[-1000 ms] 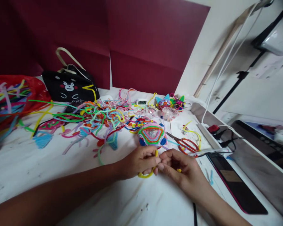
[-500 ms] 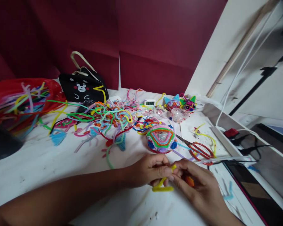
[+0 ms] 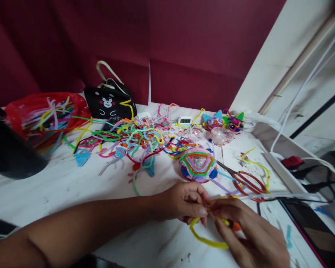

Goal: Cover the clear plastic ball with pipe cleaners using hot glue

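My left hand (image 3: pixel 184 203) pinches a yellow pipe cleaner (image 3: pixel 208 241) between thumb and fingertips. Right beside it, fingertips nearly touching, my right hand (image 3: pixel 248 227) grips the same pipe cleaner, which hangs in a curved loop below both hands. Something orange (image 3: pixel 236 226) shows under the right fingers; its kind is hidden. Just beyond the hands stands a round ornament (image 3: pixel 198 163) covered in pink, green, orange and blue pipe cleaner, with a clear glittery middle. Scissors (image 3: pixel 248 182) with red handles lie to its right.
A tangled heap of pipe cleaners (image 3: pixel 142 134) spreads across the table, beside a red bag (image 3: pixel 82 106) and a black pouch (image 3: pixel 108 102). Two decorated figures (image 3: pixel 213 120) and clear balls (image 3: pixel 222 136) stand behind. A black cylinder (image 3: pixel 13 145) is at left, a phone-like slab (image 3: pixel 309 227) at right.
The yellow pipe cleaner was bent into a small angular shape at the fingertips; now it shows as a wider loop. My right hand has moved right and down. The view has turned slightly left.
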